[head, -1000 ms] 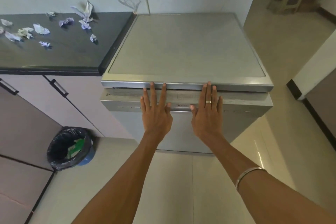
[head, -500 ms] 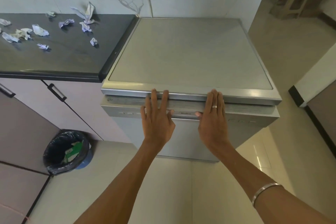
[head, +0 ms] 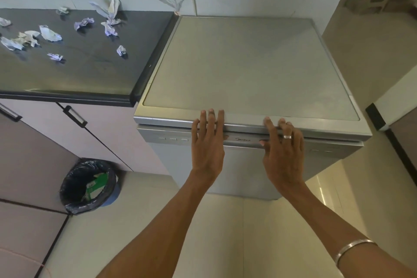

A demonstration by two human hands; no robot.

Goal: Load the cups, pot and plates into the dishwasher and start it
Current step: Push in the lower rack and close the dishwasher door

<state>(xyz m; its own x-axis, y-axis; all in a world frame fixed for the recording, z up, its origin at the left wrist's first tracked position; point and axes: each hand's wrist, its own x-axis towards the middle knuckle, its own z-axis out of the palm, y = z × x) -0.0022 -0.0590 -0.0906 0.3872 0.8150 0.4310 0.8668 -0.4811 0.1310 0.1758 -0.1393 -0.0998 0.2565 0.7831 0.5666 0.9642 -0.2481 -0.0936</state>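
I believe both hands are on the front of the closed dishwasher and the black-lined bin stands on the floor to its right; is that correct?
Not quite: the bin stands on the floor to the left of the dishwasher, below the dark counter. The head view shows it. The rest holds: the left hand and right hand are on the front of the closed dishwasher.

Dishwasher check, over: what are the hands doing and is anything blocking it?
Left hand and right hand flat on the dishwasher door top, fingers straight. Door shut. Nothing blocking; trash bin sits off to the side.

One head-worn view — looking steeply down, close over the dishwasher (head: pixel 248 70) top and floor (head: pixel 225 232).
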